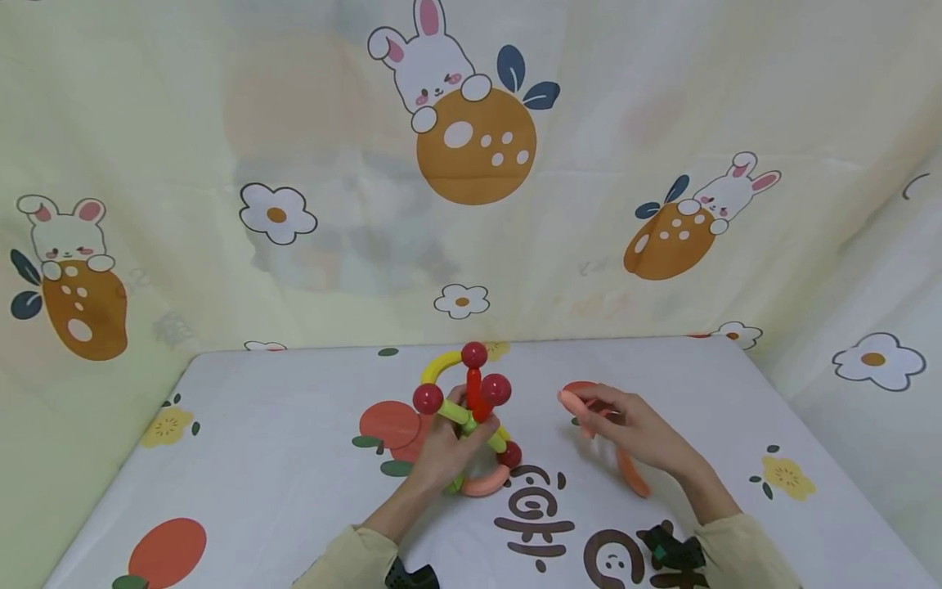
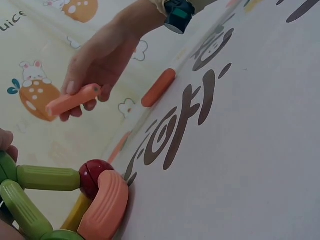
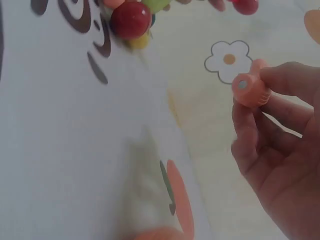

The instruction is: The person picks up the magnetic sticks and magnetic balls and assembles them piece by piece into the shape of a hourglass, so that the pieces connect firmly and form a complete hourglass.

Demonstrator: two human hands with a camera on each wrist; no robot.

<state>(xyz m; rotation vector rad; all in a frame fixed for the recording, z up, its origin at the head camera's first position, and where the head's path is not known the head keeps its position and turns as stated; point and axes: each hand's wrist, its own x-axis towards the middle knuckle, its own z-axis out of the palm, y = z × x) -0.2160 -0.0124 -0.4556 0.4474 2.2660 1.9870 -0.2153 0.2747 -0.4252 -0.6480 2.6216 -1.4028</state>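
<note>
My left hand (image 1: 440,451) grips a built frame of magnetic rods and balls, its fingers around the green rods (image 1: 456,412). Dark red balls (image 1: 428,399) join yellow, red and green rods, and a curved peach rod (image 2: 106,207) sits low on the frame beside the tabletop. To the right, my right hand (image 1: 639,429) pinches a loose peach rod (image 2: 75,100) between thumb and fingers, held up off the table. A metal dot shows on the end of this rod (image 3: 243,85) in the right wrist view. The two hands are apart.
A loose orange rod (image 1: 631,473) lies on the table below my right hand. The white tablecloth (image 1: 280,491) carries printed fruit, flowers and brown lettering. Behind the table's far edge hangs a cream curtain (image 1: 331,270) with printed rabbits.
</note>
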